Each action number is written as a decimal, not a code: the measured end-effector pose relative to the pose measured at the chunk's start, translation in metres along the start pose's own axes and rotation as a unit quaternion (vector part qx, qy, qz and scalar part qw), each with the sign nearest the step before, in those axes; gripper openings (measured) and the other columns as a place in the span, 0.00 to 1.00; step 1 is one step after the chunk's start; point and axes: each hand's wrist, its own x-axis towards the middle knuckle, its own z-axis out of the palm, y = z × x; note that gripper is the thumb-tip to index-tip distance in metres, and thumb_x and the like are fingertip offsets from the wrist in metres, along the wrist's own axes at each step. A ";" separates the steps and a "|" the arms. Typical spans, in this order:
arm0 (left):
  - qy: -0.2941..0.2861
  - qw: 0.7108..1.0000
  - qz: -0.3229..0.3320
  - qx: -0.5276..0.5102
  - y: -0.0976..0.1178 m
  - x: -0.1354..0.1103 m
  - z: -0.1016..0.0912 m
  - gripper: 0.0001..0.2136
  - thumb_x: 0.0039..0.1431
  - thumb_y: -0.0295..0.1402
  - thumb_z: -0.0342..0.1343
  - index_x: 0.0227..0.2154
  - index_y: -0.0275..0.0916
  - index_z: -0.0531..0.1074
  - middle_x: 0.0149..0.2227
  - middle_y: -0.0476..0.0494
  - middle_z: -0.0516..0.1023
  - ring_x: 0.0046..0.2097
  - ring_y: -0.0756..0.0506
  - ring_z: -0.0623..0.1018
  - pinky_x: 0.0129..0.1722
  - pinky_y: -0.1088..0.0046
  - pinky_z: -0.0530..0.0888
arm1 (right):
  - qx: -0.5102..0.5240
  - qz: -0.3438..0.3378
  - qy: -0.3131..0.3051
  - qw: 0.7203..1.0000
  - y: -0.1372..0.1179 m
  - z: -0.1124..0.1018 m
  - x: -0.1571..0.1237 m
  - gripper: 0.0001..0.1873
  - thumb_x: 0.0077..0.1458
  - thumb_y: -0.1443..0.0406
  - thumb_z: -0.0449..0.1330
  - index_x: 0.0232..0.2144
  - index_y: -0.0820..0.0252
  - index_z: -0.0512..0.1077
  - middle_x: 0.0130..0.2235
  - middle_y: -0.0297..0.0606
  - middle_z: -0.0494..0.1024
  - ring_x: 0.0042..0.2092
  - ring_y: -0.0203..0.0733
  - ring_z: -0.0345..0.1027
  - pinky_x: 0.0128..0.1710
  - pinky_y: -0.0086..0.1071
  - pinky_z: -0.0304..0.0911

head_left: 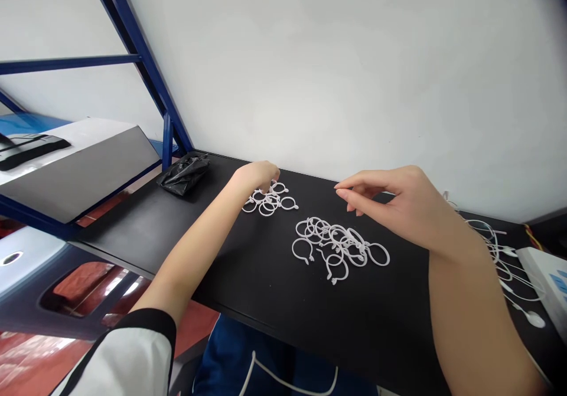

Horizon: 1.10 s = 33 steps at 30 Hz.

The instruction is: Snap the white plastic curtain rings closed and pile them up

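Two heaps of white plastic rings lie on a black table [248,278]. The smaller heap [270,200] is at the back; my left hand [257,177] rests over its far edge with the fingers curled down onto the rings. Whether the fingers grip one is hidden. The larger heap [339,245] lies nearer the middle. My right hand [394,198] hovers just above and behind it, fingers stretched toward the left and slightly apart, holding nothing.
A crumpled black plastic bag [186,172] sits at the table's back left. White cables and earphones [509,260] lie at the right beside a white box [547,283]. A blue metal frame [142,59] and a grey slanted board [84,174] stand to the left. A white wall runs behind.
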 end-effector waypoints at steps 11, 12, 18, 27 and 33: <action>-0.067 0.997 -0.038 0.019 -0.013 0.020 0.008 0.25 0.54 0.42 0.64 0.53 0.36 0.70 0.56 0.35 0.72 0.52 0.39 0.76 0.49 0.59 0.76 | 0.022 0.029 -0.017 0.999 0.007 0.001 0.000 0.09 0.59 0.59 0.60 0.34 0.56 0.79 0.26 0.33 0.78 0.28 0.35 0.72 0.25 0.28 0.67; -0.064 0.997 -0.038 0.018 -0.013 0.019 0.007 0.30 0.48 0.43 0.68 0.53 0.38 0.70 0.56 0.34 0.72 0.52 0.37 0.76 0.49 0.60 0.76 | 0.023 0.030 -0.018 0.999 0.007 0.001 0.001 0.09 0.59 0.59 0.60 0.34 0.56 0.79 0.26 0.33 0.78 0.28 0.35 0.72 0.25 0.28 0.67; -0.054 0.998 -0.039 0.010 -0.018 0.020 0.007 0.43 0.27 0.45 0.74 0.54 0.44 0.73 0.55 0.35 0.75 0.50 0.32 0.77 0.44 0.65 0.76 | 0.028 0.068 -0.037 0.997 0.016 0.006 0.007 0.10 0.57 0.58 0.61 0.34 0.57 0.78 0.27 0.34 0.78 0.27 0.35 0.72 0.28 0.31 0.67; -0.042 0.998 -0.047 0.007 -0.016 0.016 0.005 0.36 0.30 0.45 0.73 0.48 0.43 0.77 0.50 0.35 0.79 0.48 0.32 0.78 0.43 0.66 0.76 | 0.042 0.101 -0.078 0.991 0.034 0.018 0.016 0.11 0.57 0.59 0.59 0.35 0.60 0.77 0.26 0.37 0.79 0.27 0.38 0.73 0.29 0.33 0.66; -0.004 0.999 -0.045 -0.001 -0.013 0.011 0.003 0.27 0.42 0.38 0.68 0.49 0.41 0.76 0.47 0.34 0.79 0.47 0.34 0.78 0.41 0.66 0.75 | 0.020 0.136 -0.231 0.963 0.049 0.040 0.024 0.11 0.56 0.59 0.58 0.32 0.60 0.75 0.27 0.37 0.78 0.28 0.38 0.73 0.27 0.31 0.64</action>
